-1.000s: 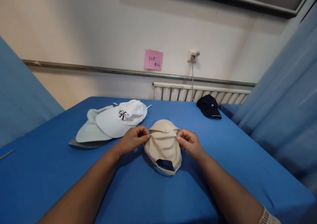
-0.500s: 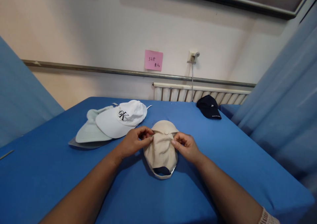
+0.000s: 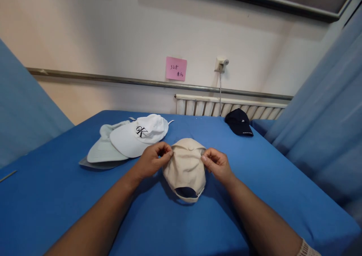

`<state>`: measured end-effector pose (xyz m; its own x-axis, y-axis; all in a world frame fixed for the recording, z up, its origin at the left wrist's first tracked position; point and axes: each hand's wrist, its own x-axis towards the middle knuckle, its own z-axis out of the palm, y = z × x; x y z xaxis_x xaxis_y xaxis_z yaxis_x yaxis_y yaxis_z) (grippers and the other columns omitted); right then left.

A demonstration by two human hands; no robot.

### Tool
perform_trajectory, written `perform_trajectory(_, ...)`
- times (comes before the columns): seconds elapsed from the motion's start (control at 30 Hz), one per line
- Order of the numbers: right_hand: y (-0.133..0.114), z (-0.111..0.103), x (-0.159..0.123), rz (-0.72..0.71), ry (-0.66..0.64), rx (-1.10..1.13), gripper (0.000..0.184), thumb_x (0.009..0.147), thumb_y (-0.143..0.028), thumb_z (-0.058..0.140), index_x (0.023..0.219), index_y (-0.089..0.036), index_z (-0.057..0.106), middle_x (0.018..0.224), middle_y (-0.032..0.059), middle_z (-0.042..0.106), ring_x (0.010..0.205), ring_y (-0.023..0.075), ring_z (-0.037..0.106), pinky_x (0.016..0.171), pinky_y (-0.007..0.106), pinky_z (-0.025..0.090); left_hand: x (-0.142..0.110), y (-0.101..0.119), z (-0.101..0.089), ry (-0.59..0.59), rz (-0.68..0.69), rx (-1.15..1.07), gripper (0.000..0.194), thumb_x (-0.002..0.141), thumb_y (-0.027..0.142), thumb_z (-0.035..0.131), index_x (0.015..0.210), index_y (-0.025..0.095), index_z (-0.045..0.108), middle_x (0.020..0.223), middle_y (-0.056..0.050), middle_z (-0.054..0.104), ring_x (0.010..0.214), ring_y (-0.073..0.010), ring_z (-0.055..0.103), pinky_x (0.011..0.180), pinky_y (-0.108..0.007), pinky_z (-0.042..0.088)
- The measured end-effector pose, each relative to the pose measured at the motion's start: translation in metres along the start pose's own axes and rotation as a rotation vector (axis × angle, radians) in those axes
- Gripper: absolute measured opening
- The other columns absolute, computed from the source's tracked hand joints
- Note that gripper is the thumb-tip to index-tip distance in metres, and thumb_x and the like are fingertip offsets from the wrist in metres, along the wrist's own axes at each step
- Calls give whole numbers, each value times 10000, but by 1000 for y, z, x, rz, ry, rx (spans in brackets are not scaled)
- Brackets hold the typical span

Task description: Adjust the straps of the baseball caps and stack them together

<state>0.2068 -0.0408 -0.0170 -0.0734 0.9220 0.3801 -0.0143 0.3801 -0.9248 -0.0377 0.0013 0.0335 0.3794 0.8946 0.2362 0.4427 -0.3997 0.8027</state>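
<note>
A beige baseball cap [image 3: 188, 169] lies in the middle of the blue-covered table [image 3: 175, 229], its back opening and strap facing me. My left hand [image 3: 157, 158] pinches the crown's fabric at the left side between thumb and fingers. On the other side, my right hand [image 3: 217, 163] grips the cloth the same way. Between them the crown looks creased, with a fold running across near its top button. Closest to my left hand is a white cap [image 3: 152, 129] with black letters, overlapping a pale mint cap [image 3: 106, 148].
A grey brim [image 3: 106, 164] shows under the mint cap. Toward the back right sits a navy cap [image 3: 239, 121]. Behind the table are a radiator [image 3: 198, 107], a metal rail [image 3: 118, 78] and a plugged socket [image 3: 220, 65]. Blue curtains [image 3: 325, 128] hang at both sides.
Both hands first came closer together, bunching the beige cap's crown, then moved apart again and spread the fabric wider. The other caps have stayed in place.
</note>
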Motion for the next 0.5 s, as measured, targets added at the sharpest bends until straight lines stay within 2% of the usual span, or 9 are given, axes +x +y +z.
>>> perform_trajectory(0.23, 8, -5, 7, -25, 183, -59, 316, 873, -442, 564, 677, -203, 498, 497, -70, 423, 450, 84, 373, 467, 218, 304, 6, -10, -4, -27, 29, 150, 259, 845, 411, 514, 793, 172, 598, 691, 7, 600, 633, -140, 516, 581, -242, 393)
perform_trajectory(0.43, 11, -5, 11, 22, 4, -472, 116, 803, -299, 601, 769, -202, 549, 575, -57, 508, 505, 100, 452, 505, 221, 332, 8, -20, -10, -17, 23, 250, 246, 843, 402, 504, 796, 179, 597, 689, 9, 610, 622, -144, 521, 559, -243, 372)
perform_trajectory(0.5, 9, -4, 11, 70, 5, -638, 79, 792, -264, 598, 821, -201, 561, 651, -34, 575, 566, 114, 505, 559, 231, 361, 8, -21, -11, -14, 13, 270, 237, 838, 395, 505, 791, 180, 592, 682, 11, 604, 613, -143, 512, 549, -243, 363)
